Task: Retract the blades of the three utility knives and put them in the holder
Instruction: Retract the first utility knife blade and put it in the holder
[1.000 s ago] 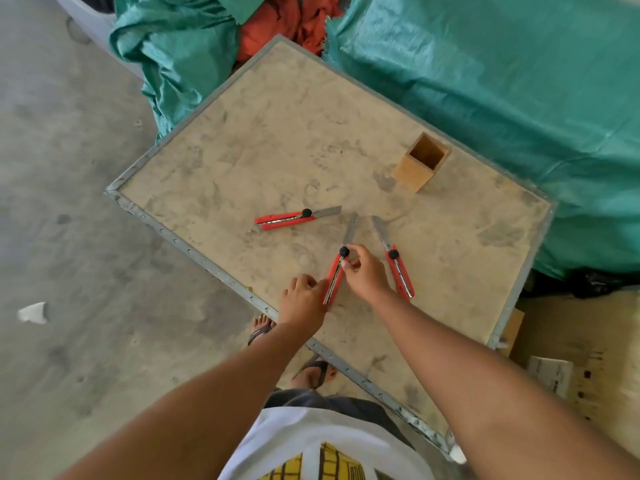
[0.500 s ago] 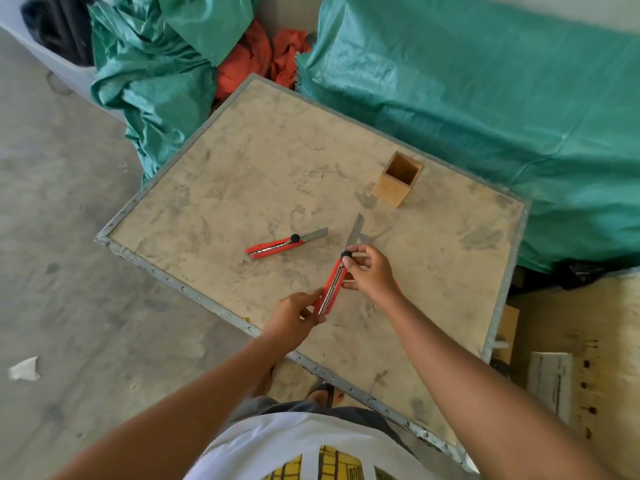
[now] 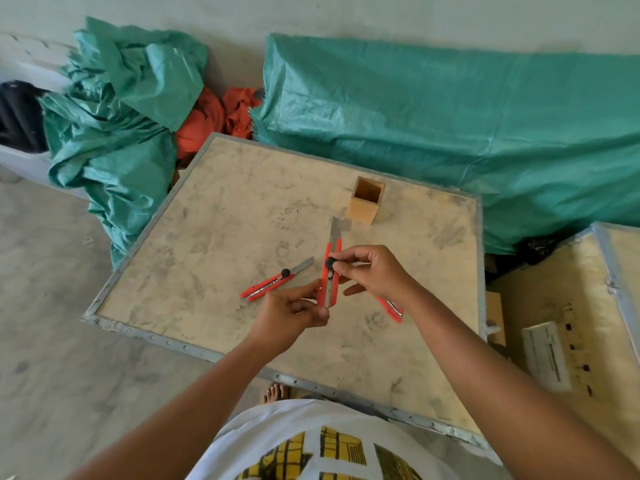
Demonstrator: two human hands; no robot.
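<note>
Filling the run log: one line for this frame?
stage: retracting first knife | left hand: holds held knife | right hand: on knob | blade: out | holder: empty | table: two knives

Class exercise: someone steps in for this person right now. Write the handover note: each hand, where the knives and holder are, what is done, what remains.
Left hand: grips the lower end of the middle knife, raised off the table.
Right hand: fingertips on that knife's black knob; blade still out, pointing toward the holder.
Left knife: flat on the table, blade out.
Right knife: on the table, mostly hidden under the right wrist; blade state not visible.
Holder: upright at the far side, appears empty.
Done: nothing stowed.
Left: retract all three blades, then put each knife in the holder.
</note>
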